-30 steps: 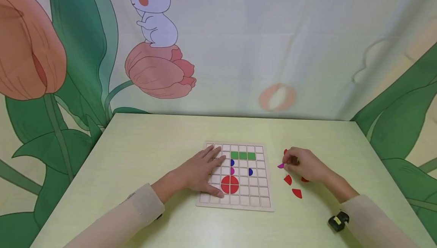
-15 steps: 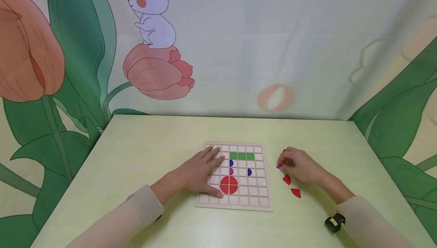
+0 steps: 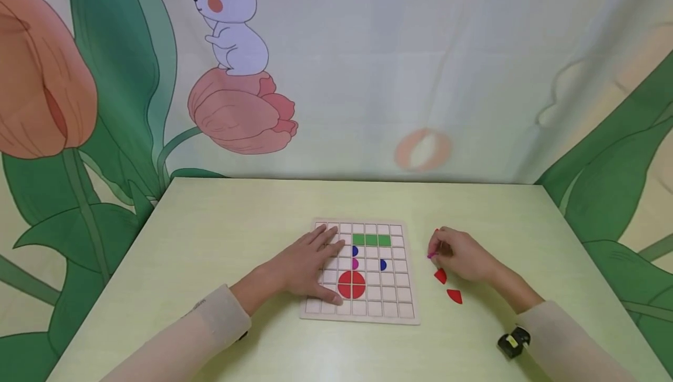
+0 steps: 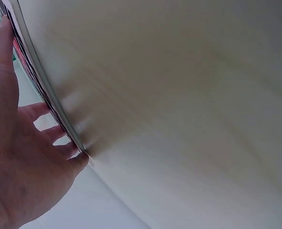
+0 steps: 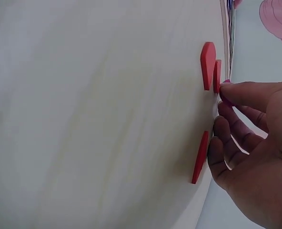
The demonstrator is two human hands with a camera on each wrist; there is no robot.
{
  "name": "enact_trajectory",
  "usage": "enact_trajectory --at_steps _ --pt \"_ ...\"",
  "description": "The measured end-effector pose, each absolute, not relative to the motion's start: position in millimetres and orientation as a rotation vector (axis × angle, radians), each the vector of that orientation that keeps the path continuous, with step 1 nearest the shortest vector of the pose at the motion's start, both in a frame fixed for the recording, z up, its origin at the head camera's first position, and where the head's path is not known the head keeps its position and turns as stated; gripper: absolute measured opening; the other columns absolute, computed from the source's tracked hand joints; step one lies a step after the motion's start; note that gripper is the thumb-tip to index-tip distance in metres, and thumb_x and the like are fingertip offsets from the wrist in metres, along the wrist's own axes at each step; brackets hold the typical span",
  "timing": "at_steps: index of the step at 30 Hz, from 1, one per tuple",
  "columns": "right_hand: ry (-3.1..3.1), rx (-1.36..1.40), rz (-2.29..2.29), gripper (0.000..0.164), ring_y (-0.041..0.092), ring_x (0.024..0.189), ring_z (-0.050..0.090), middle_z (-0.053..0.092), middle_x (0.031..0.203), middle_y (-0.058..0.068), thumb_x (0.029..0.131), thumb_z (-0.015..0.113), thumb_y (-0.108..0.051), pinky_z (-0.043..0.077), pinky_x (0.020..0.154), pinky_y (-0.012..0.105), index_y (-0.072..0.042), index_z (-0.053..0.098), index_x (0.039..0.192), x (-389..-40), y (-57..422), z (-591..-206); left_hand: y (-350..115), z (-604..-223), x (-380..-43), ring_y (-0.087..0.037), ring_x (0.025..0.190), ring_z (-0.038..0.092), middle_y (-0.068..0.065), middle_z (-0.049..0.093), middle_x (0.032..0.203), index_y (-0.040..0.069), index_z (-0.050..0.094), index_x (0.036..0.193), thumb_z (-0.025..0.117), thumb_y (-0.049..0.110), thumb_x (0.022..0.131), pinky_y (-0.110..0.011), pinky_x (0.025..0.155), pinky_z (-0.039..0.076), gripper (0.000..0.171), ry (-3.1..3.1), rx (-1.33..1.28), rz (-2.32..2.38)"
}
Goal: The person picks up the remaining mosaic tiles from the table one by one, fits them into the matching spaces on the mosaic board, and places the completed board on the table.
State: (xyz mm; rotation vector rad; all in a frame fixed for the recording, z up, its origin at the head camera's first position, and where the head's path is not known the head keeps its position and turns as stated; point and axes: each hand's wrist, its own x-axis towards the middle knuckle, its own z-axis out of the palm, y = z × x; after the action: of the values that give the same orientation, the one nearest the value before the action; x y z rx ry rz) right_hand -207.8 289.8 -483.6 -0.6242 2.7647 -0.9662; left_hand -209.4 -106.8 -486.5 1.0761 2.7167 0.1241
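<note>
My left hand (image 3: 307, 265) rests, fingers spread, on the left side of a pale square grid board (image 3: 391, 310). On the board lie green squares (image 3: 371, 240), two dark blue half-circles (image 3: 383, 265), a magenta half-circle (image 3: 355, 264) and a red circle (image 3: 345, 277) made of quarter pieces. To the right of the board, my right hand (image 3: 465, 255) pinches a second magenta piece (image 3: 432, 255) between thumb and fingertips, close to the tabletop. Two red quarter pieces (image 3: 454, 296) lie just in front of that hand. The right wrist view shows another red piece (image 5: 200, 157) beside the curled fingers.
The board and pieces are on a pale wooden table (image 3: 236, 212). Behind it hangs a curtain (image 3: 347, 78) printed with a rabbit and tulips. A small black device (image 3: 513, 343) sits at the right cuff.
The right fingers have closed on the magenta piece, which stuck out flat to their left before. A red piece beneath the right hand is now hidden. The left hand stays put.
</note>
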Motion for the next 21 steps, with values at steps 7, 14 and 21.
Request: enact_trajectory --at_steps 7,14,21 --pt "2.739 -0.586 -0.996 0.015 0.019 0.084 0.06 0.066 0.088 0.0 0.097 0.072 0.002 0.056 0.075 0.028 -0.012 0.067 0.097 -209.0 284.1 -476.5 -106.7 -487.1 -209.6 -0.035 0.164 0.005 -0.01 0.01 0.178 0.019 0.025 0.17 0.06 0.093 0.077 -0.049 0.131 0.014 0.124 2.722 1.078 0.136" --pt "2.736 -0.711 -1.054 0.012 0.018 0.088 0.061 0.068 0.094 -0.002 0.097 0.073 0.002 0.056 0.076 0.027 -0.01 0.072 0.102 -210.4 262.1 -468.8 -105.9 -487.6 -212.1 -0.034 0.164 0.002 -0.009 0.007 0.179 0.021 0.021 0.171 0.057 0.096 0.077 -0.048 0.132 0.012 0.126 2.717 1.075 0.102" --pt "2.737 -0.643 -1.092 0.014 0.018 0.083 0.06 0.067 0.087 -0.005 0.095 0.079 -0.004 0.053 0.072 0.025 -0.013 0.069 0.099 -217.0 230.6 -471.0 -107.1 -486.4 -209.4 -0.035 0.164 0.004 -0.01 0.009 0.178 0.019 0.024 0.171 0.06 0.094 0.077 -0.05 0.131 0.014 0.125 2.711 1.064 0.13"
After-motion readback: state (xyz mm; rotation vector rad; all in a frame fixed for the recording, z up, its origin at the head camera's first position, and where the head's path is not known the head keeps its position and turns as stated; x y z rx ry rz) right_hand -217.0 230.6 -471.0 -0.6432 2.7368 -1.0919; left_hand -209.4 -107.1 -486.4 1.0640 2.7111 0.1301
